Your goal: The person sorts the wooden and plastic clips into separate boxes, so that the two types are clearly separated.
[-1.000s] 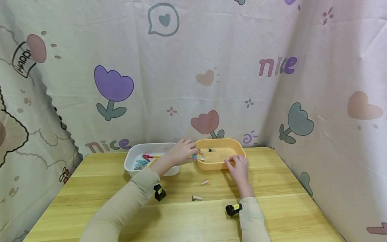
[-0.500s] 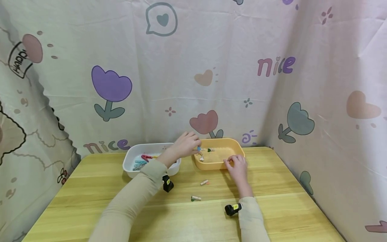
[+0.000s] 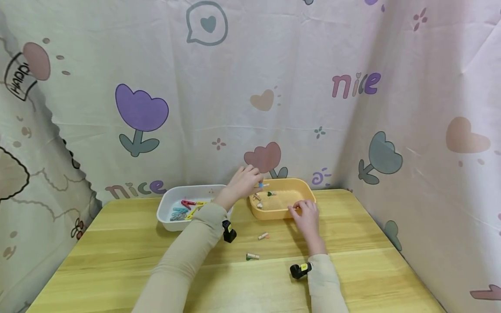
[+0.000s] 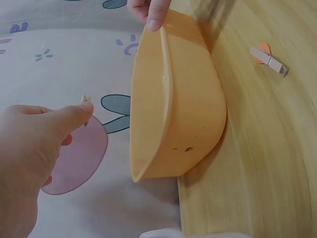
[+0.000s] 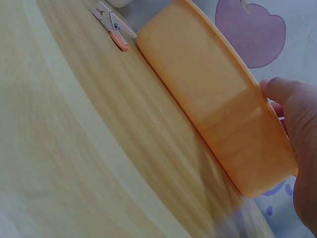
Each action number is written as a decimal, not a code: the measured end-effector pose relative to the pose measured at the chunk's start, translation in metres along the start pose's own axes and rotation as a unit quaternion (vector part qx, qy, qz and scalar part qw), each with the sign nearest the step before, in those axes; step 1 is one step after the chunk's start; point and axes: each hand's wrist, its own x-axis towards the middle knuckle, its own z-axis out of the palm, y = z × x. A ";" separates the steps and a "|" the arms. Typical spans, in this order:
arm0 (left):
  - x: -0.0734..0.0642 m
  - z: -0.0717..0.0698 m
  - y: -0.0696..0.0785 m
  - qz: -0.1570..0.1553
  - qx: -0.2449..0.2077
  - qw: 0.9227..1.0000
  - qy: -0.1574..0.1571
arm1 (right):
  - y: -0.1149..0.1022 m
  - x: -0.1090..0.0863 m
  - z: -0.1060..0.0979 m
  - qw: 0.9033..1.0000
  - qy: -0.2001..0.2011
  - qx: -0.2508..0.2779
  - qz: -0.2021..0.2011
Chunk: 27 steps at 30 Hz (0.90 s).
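Note:
My left hand (image 3: 243, 182) pinches a small wooden clothespin (image 3: 263, 185) with a blue decoration, held up above the left end of the yellow basin (image 3: 275, 214). In the left wrist view only the tip of that clothespin (image 4: 85, 98) shows past the thumb. My right hand (image 3: 307, 217) holds the basin's front rim toward the right, thumb outside in the right wrist view. Inside the basin lie a clothespin with a green decoration (image 3: 272, 194) and a couple more by the left wall. On the table in front are an orange-decorated clothespin (image 3: 263, 236) and a green-decorated clothespin (image 3: 252, 257).
To the left stands a white basin (image 3: 172, 226) holding red, blue and yellow plastic clothespins (image 3: 188, 203), partly hidden by the left forearm. Both basins sit near the wooden table's back edge, against a printed curtain (image 3: 219, 108).
My left hand has moved right and up, carrying the blue-decorated clothespin from the gap between the basins to above the yellow one. My right hand stays at the rim.

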 end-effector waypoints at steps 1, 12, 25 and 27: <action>0.001 0.001 0.000 -0.003 0.003 1.000 -0.004 | 0.000 0.000 0.000 1.000 -0.001 0.002 0.001; 0.007 0.016 0.011 -0.056 0.006 0.998 -0.033 | 0.002 0.001 0.002 1.000 -0.001 0.003 0.006; 0.010 0.026 0.018 -0.101 -0.002 0.994 -0.033 | 0.002 0.001 0.001 1.000 0.014 0.000 -0.010; 0.010 0.028 0.019 -0.104 -0.004 0.994 -0.028 | 0.001 0.001 0.001 1.000 0.011 0.004 -0.007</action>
